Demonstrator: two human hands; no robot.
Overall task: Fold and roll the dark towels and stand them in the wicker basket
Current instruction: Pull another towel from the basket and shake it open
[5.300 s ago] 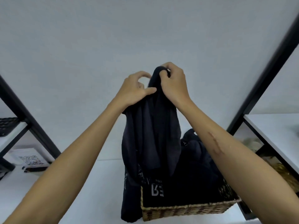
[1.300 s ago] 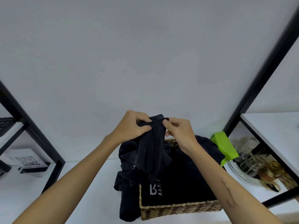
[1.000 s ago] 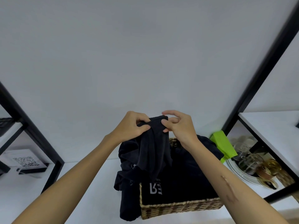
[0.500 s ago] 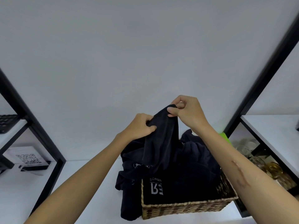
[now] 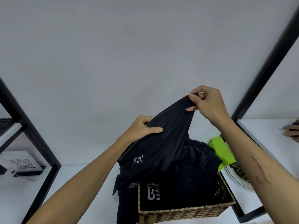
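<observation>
White table (image 5: 84, 188) below, bearing a wicker basket (image 5: 184, 213) near the front edge. Dark towels (image 5: 191, 175) heaped inside the basket, one hanging over its left wall (image 5: 126, 206) down onto the tabletop. Just right of the basket, a white plate (image 5: 234, 178) flat on the surface, contents too hidden to tell. Behind the basket's right corner, a green packet (image 5: 222, 151), base out of sight. Well left of the basket, a QR-code card (image 5: 21, 164) on a small dark stand. Right of the basket and higher, a white shelf (image 5: 265, 135) in a black frame (image 5: 252, 94).
</observation>
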